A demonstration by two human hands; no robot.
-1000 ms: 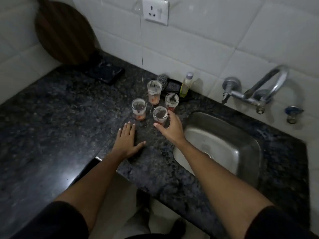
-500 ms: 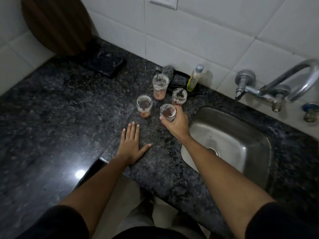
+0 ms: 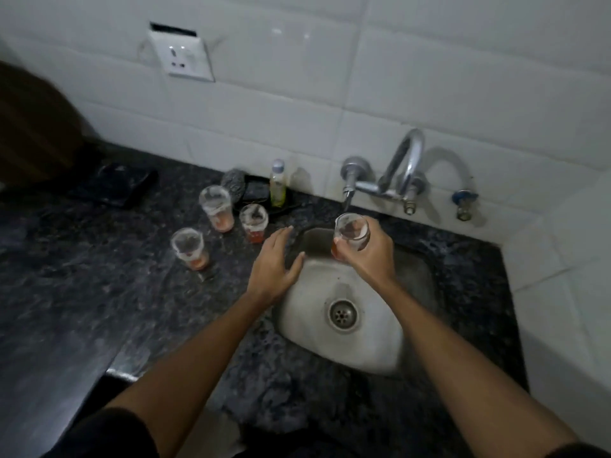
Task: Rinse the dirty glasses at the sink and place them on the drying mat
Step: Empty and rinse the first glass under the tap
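My right hand point(image 3: 368, 259) grips a dirty glass point(image 3: 351, 233) with reddish residue, held upright over the steel sink point(image 3: 370, 345), just below the tap spout point(image 3: 347, 193). No water stream shows. My left hand point(image 3: 274, 262) hovers open, palm down, at the sink's left rim. Three more dirty glasses stand on the dark granite counter left of the sink: a tall one point(image 3: 216, 208) at the back, one point(image 3: 254, 223) beside it, one point(image 3: 190, 247) nearest the front.
A chrome tap point(image 3: 401, 170) is fixed to the white tiled wall. A soap bottle point(image 3: 277, 184), scrubber point(image 3: 233, 181) and sponge sit behind the glasses. A dark flat object point(image 3: 112, 183) lies at the back left; a wall socket point(image 3: 185, 57) above.
My right hand closed on the nearest glass, lifted it off the counter and carried it right, under the tap. My left hand left the counter and moved right to the sink's edge.
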